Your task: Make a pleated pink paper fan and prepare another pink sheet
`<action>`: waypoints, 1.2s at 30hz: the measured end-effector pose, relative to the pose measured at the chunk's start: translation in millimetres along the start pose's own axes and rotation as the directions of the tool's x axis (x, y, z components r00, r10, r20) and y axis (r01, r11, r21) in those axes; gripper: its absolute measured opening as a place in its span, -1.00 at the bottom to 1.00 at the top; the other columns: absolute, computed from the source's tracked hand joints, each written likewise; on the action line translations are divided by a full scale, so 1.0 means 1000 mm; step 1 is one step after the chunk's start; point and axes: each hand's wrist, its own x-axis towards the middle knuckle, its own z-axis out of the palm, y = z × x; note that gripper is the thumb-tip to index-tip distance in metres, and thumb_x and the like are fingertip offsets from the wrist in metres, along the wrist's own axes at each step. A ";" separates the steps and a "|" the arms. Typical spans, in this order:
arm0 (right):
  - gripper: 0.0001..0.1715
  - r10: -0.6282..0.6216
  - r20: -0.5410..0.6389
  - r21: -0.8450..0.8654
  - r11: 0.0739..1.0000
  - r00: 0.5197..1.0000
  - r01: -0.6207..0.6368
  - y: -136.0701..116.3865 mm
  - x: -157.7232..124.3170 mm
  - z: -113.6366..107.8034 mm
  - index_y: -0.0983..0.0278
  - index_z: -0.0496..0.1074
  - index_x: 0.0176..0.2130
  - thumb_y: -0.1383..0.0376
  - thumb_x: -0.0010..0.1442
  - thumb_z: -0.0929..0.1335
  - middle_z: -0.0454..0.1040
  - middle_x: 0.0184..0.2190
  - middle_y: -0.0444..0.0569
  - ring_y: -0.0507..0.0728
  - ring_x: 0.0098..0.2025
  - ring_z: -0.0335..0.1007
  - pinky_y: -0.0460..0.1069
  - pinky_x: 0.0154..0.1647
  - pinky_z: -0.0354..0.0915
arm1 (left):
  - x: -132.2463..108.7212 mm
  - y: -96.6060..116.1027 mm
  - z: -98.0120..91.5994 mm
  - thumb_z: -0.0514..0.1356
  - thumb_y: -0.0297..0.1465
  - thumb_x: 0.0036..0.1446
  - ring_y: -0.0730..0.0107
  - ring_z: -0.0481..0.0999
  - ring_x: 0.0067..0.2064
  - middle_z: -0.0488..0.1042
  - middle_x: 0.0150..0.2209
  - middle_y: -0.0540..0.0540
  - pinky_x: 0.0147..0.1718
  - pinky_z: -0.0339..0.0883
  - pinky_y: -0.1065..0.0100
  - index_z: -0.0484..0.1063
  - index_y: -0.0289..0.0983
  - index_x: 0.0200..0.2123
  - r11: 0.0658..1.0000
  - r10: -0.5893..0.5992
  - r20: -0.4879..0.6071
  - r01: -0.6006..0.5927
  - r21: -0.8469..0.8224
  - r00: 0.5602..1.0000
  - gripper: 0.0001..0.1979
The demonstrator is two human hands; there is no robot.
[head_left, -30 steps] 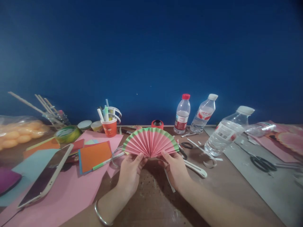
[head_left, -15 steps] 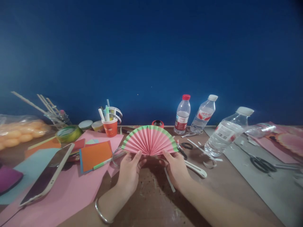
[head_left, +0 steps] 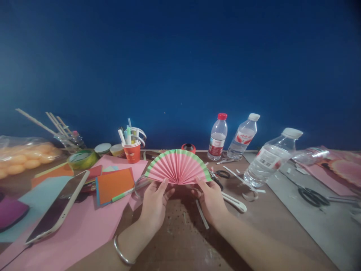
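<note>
At centre, left hand (head_left: 154,203) and right hand (head_left: 211,199) pinch a pleated, green-edged pink fan (head_left: 178,167).

Matt, pleated paper fan (head_left: 178,167)

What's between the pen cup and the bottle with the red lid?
The head view shows a red-and-black thing at the back, scraps by the pen cup, and the paper fan in front.
</note>
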 end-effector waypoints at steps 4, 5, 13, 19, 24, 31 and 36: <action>-0.68 -0.004 -0.008 0.012 1.000 1.000 0.005 -0.001 0.000 0.000 0.30 0.42 -0.42 0.26 -0.20 0.53 0.48 -0.48 -0.15 0.03 -0.48 0.40 -0.11 -0.55 0.32 | 0.000 -0.001 0.000 0.32 -0.35 -0.04 0.48 0.47 -0.35 0.42 -0.40 0.05 -0.32 0.44 0.41 0.33 -0.25 -0.40 1.000 0.006 -0.003 -0.006 -0.008 1.000 -0.80; -0.68 -0.007 -0.012 0.014 1.000 1.000 0.007 -0.001 0.000 0.000 0.30 0.42 -0.42 0.26 -0.21 0.53 0.48 -0.48 -0.15 0.03 -0.47 0.40 -0.11 -0.54 0.32 | 0.000 -0.001 0.000 0.32 -0.35 -0.04 0.49 0.47 -0.35 0.42 -0.40 0.05 -0.31 0.44 0.41 0.33 -0.25 -0.40 1.000 0.009 -0.002 -0.009 -0.009 1.000 -0.80; -0.70 -0.006 0.146 -0.018 1.000 0.989 0.008 -0.004 -0.007 0.001 0.28 0.43 -0.36 0.24 -0.13 0.51 0.47 -0.41 -0.13 0.02 -0.38 0.39 -0.11 -0.43 0.34 | -0.003 0.004 0.005 0.31 -0.35 -0.03 0.47 0.49 -0.34 0.49 -0.35 0.05 -0.33 0.41 0.44 0.39 -0.23 -0.37 1.000 0.005 0.061 -0.005 0.005 0.998 -0.83; -0.72 -0.013 0.233 -0.140 0.989 0.973 0.046 0.001 -0.014 0.003 0.31 0.47 -0.34 0.23 -0.08 0.49 0.51 -0.41 -0.06 0.03 -0.43 0.37 -0.10 -0.46 0.29 | -0.014 0.003 0.009 0.27 -0.34 0.03 0.33 0.54 -0.35 0.56 -0.33 -0.08 -0.33 0.40 0.36 0.47 -0.30 -0.32 0.986 -0.058 0.289 0.010 0.165 0.956 -0.84; -0.75 -0.041 0.174 -0.167 0.984 0.984 0.071 0.003 -0.011 0.003 0.34 0.47 -0.45 0.22 -0.12 0.49 0.48 -0.55 -0.09 0.00 -0.57 0.28 -0.11 -0.57 0.22 | -0.013 -0.004 0.004 0.28 -0.32 0.02 0.37 0.52 -0.40 0.56 -0.32 -0.10 -0.39 0.39 0.38 0.44 -0.31 -0.31 0.971 -0.040 0.237 -0.018 0.237 0.971 -0.80; -0.78 -0.020 0.188 -0.217 0.974 0.982 0.061 0.000 -0.014 0.005 0.34 0.47 -0.44 0.28 -0.14 0.49 0.52 -0.52 -0.08 0.02 -0.54 0.35 -0.10 -0.55 0.29 | -0.014 -0.002 0.005 0.27 -0.31 0.03 0.38 0.52 -0.43 0.54 -0.41 -0.04 -0.39 0.38 0.39 0.39 -0.30 -0.30 0.971 -0.018 0.216 -0.034 0.236 0.976 -0.79; -0.85 -0.023 0.214 -0.307 0.947 0.976 0.090 -0.002 -0.018 0.007 0.34 0.46 -0.48 0.32 -0.13 0.45 0.50 -0.58 -0.10 0.02 -0.57 0.35 -0.11 -0.57 0.29 | -0.016 0.001 0.006 0.31 -0.29 -0.06 0.37 0.50 -0.44 0.53 -0.45 -0.04 -0.43 0.37 0.41 0.41 -0.33 -0.33 0.954 0.003 0.193 -0.061 0.293 0.981 -0.73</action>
